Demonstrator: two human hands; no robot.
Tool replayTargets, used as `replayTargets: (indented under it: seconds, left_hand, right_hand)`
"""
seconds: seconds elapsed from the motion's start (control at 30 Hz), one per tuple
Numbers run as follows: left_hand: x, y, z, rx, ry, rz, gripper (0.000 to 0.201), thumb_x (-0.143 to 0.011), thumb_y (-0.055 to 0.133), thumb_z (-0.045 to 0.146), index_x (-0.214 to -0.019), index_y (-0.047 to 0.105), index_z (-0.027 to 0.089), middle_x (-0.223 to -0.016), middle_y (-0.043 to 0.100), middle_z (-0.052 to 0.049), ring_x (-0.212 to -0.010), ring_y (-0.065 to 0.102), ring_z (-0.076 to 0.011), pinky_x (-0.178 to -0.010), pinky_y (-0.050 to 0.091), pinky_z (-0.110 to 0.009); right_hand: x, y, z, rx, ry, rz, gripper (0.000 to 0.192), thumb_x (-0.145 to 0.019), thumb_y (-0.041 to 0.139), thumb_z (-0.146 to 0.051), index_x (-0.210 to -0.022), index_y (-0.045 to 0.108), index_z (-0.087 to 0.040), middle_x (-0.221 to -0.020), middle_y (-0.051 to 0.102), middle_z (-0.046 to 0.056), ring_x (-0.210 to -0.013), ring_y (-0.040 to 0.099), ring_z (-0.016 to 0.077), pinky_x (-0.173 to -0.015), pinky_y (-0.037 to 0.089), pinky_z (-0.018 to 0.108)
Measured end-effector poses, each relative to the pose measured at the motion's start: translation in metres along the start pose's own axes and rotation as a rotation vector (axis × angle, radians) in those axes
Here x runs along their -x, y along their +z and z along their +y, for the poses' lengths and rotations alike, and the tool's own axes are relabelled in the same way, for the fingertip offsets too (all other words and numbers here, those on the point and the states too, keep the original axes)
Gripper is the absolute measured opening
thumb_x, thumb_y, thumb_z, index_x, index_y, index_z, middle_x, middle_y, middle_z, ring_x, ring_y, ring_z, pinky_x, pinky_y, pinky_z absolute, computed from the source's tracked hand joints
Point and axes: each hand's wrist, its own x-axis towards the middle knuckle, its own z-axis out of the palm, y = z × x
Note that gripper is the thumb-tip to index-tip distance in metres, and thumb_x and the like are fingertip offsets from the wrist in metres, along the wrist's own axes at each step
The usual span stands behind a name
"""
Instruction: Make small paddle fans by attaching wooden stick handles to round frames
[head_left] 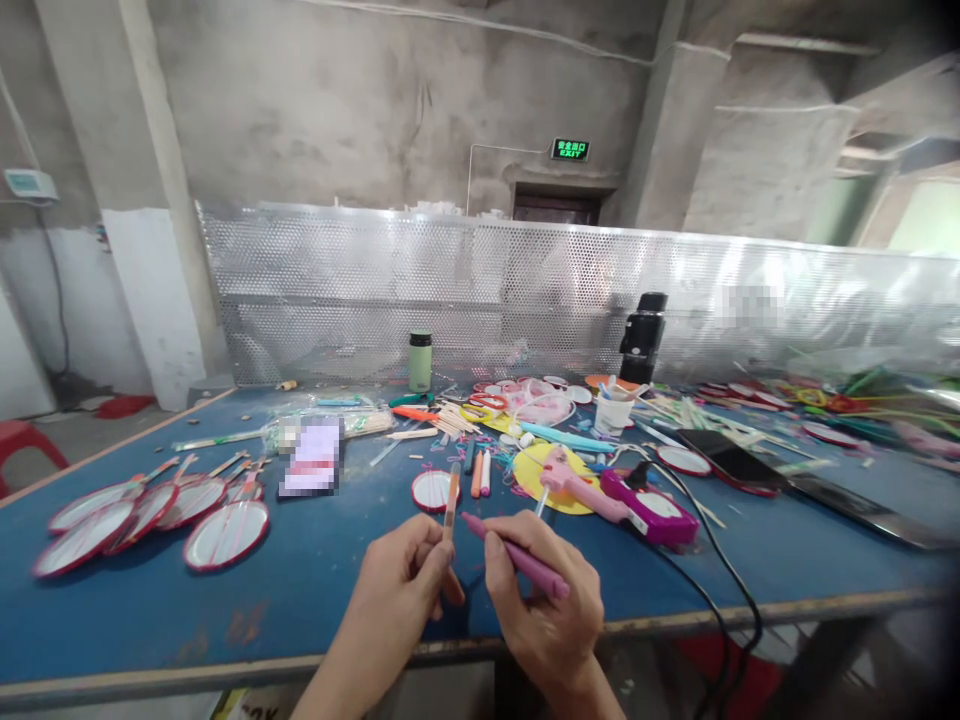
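Observation:
My left hand (401, 585) is closed around a flat wooden craft stick (451, 495), held upright with orange colouring and a darker band on it. A purple-pink marker (534, 570) is gripped in my right hand (551, 610), its tip pointing left, close to the stick but apart from it. Just behind the stick lies a small round white disc (431, 491) with a red rim; whether the two are joined I cannot tell. Beyond it, several markers (477, 473) in orange, pink and dark colours lie side by side on the blue table (322, 575).
Several red-rimmed discs on sticks (225, 535) lie at left, near a phone (311, 458). At right are a pink glue gun (585, 487), a purple box (656, 508) and black cables (739, 590). A green bottle (421, 362) and black flask (642, 340) stand behind.

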Motion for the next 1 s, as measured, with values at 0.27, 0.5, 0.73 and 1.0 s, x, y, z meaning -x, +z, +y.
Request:
replayTargets:
  seconds: [0.27,0.5,0.73,1.0]
  left_hand:
    - [0.0034,-0.0008,0.0008,0.017,0.050,-0.015,0.032,-0.093,0.050,0.046,-0.077,0.056,0.020,-0.061,0.068,0.000,-0.046,0.052,-0.0103,-0.047,0.034,-0.020]
    - [0.0025,-0.0015,0.0021,0.013,0.069,-0.028,0.029,-0.095,0.048,0.044,-0.081,0.055,0.020,-0.061,0.067,0.001,-0.047,0.052,-0.0107,-0.048,0.036,-0.020]
    - [0.0036,-0.0023,0.0032,0.002,0.086,-0.023,0.027,-0.094,0.050,0.041,-0.077,0.052,0.020,-0.060,0.064,0.002,-0.049,0.052,-0.0110,-0.051,0.037,-0.021]
    - [0.0039,-0.0030,0.0036,0.008,0.083,-0.034,0.026,-0.094,0.049,0.040,-0.078,0.053,0.020,-0.060,0.063,0.003,-0.050,0.051,-0.0110,-0.051,0.036,-0.021]
  right_hand:
    - [-0.0016,0.0006,0.0001,0.005,-0.006,-0.058,0.013,-0.087,0.058,-0.009,-0.089,0.065,-0.019,-0.069,0.066,-0.001,-0.056,0.058,0.0095,-0.057,0.044,0.022]
    - [-0.0007,0.0005,-0.0017,0.011,-0.009,-0.079,0.012,-0.087,0.058,-0.010,-0.087,0.066,-0.019,-0.068,0.066,-0.002,-0.054,0.056,0.0091,-0.055,0.043,0.022]
    - [-0.0035,-0.0001,-0.0023,-0.008,-0.022,-0.101,0.013,-0.086,0.057,-0.009,-0.087,0.065,-0.019,-0.068,0.066,-0.001,-0.055,0.057,0.0103,-0.055,0.045,0.023]
    - [-0.0021,0.0010,-0.0007,-0.021,-0.004,-0.118,0.013,-0.085,0.058,-0.009,-0.088,0.065,-0.019,-0.069,0.066,-0.001,-0.056,0.058,0.0103,-0.057,0.045,0.023]
